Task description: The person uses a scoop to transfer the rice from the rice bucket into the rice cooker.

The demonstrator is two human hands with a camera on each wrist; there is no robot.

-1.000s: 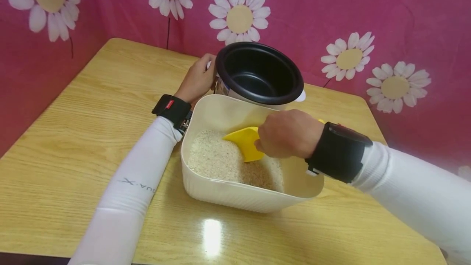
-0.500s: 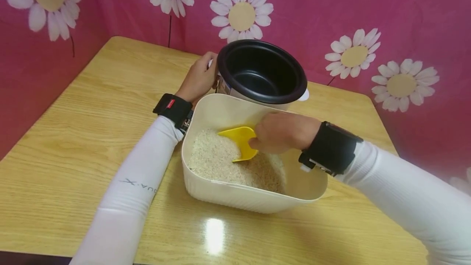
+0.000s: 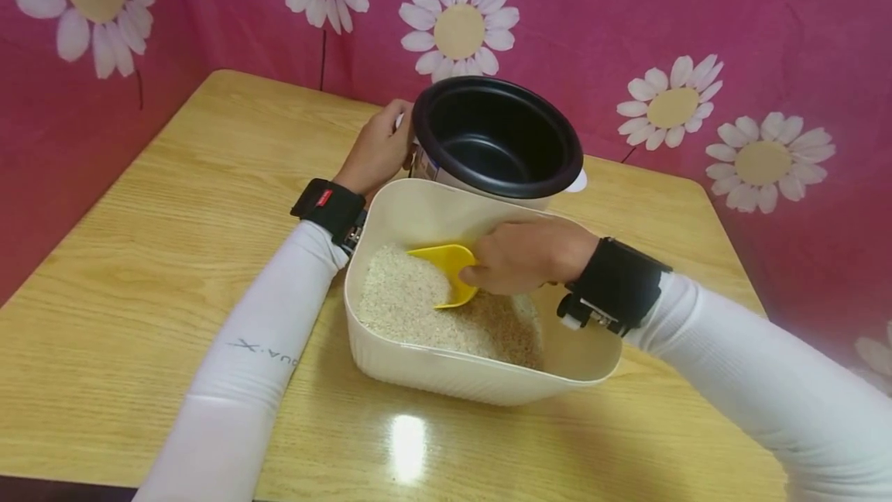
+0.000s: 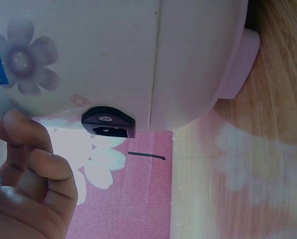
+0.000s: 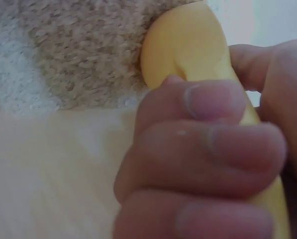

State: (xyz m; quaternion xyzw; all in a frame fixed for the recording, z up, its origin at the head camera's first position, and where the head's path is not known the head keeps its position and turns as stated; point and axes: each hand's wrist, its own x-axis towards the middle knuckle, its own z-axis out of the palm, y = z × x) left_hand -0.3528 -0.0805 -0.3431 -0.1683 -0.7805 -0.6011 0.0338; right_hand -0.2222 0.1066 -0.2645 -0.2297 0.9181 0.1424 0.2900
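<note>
My right hand grips a yellow scoop by its handle, down inside a cream plastic bin. The scoop's mouth is dug into the rice, facing left; in the right wrist view three fingers wrap over the yellow handle. Behind the bin stands a lidless rice cooker with a black inside; no rice shows in it. At the cooker's left side, my left hand holds it by its small white handle. The left wrist view shows curled fingers at the flower-printed cooker wall.
The wooden table carries the bin and cooker, close together. A pink cloth with large daisies hangs behind. A dark power socket sits low on the cooker's side.
My right hand has moved left and lower into the bin, pushing the scoop further into the rice. The left hand keeps its hold on the cooker, which stays in place.
</note>
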